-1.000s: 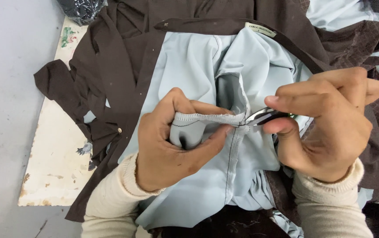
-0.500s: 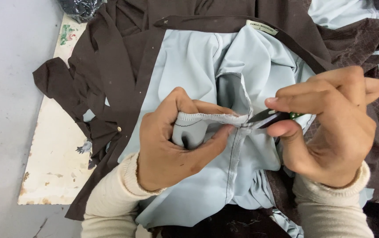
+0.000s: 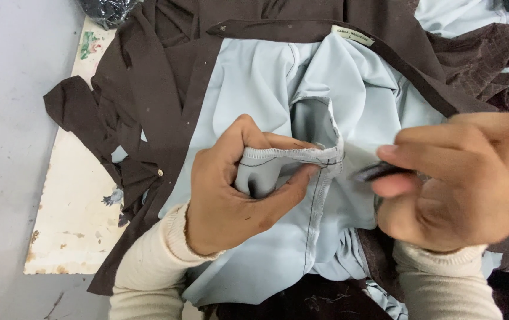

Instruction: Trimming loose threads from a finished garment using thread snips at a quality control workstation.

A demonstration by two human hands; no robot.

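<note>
The left hand [image 3: 230, 189] has its grip closed on a stitched seam edge [image 3: 293, 157] of the pale blue lining [image 3: 254, 77]: thumb below, fingers curled above, the fold of cloth pinched and raised between them. The overlocked edge runs taut from that grip toward the right. The right hand [image 3: 461, 178] holds a small dark tool [image 3: 379, 172] pinched between thumb and forefinger, its tip pointing left and lying just beside the end of the seam; the hand is blurred, and the kind of tool cannot be told with certainty. Both wrists wear cream ribbed sleeves [image 3: 148, 266].

The lining belongs to a dark brown garment [image 3: 165, 71] spread open beneath the hands, its inside facing up. A small white label [image 3: 352, 35] sits at the collar band, above the seam. A pale button [image 3: 160, 172] shows on the brown cloth to the left of the left hand. The garment lies partly over a worn cream board [image 3: 71, 225] with chipped paint, which rests on a grey floor [image 3: 11, 89]. More brown and pale blue cloth [image 3: 479, 35] is heaped at the upper right.
</note>
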